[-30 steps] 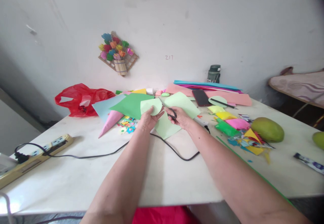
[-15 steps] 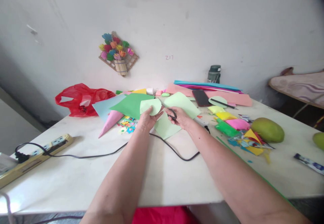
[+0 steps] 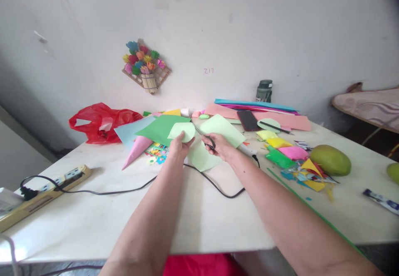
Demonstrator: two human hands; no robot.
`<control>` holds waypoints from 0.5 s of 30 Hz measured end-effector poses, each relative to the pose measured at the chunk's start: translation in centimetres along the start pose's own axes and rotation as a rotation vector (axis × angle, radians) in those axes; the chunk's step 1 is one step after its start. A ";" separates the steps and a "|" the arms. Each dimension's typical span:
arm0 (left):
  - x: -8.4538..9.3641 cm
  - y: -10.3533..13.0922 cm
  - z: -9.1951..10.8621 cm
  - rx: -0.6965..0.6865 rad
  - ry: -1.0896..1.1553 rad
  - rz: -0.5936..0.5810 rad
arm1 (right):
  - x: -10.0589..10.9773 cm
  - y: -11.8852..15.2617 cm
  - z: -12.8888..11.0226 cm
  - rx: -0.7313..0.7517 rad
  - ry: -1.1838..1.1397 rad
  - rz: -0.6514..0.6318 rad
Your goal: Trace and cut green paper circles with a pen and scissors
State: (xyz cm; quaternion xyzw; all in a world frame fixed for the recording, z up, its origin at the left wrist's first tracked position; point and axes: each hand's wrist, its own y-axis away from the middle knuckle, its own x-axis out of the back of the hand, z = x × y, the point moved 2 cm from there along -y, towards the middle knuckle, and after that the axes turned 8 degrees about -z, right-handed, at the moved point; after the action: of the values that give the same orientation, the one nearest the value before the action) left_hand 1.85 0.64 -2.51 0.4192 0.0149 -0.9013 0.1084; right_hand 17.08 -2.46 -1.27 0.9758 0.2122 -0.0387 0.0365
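My left hand pinches a pale green paper piece with a rounded right edge, thumb on top. My right hand is closed round dark-handled scissors, their blades pointing up and left toward the paper's right edge. Whether the blades touch the paper is too small to tell. Beneath and behind the hands lie pale green sheets, and a dark green sheet is behind my left hand.
Left: red plastic bag, pink paper cone, power strip. A black cord crosses the table. Right: phone, pale green disc under a pencil, colored clay packets, paper scraps, green mango.
The paper in my left hand has turned and shifted slightly left, with that hand. My right hand still holds the scissors, in nearly the same place.
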 end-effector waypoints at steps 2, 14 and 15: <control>0.1 -0.1 0.1 -0.041 -0.003 0.054 | -0.4 0.1 0.1 -0.030 0.000 0.015; -0.3 0.4 0.1 -0.097 -0.070 0.068 | -0.9 0.2 0.2 0.002 -0.053 -0.015; -0.3 0.4 0.1 -0.103 -0.075 0.055 | -0.8 0.2 0.3 0.013 -0.055 -0.020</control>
State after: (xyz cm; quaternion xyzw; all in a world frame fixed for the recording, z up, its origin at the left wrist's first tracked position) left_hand 2.08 0.33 -2.22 0.3794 0.0455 -0.9110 0.1551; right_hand 16.36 -2.97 -1.44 0.9724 0.2208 -0.0669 0.0358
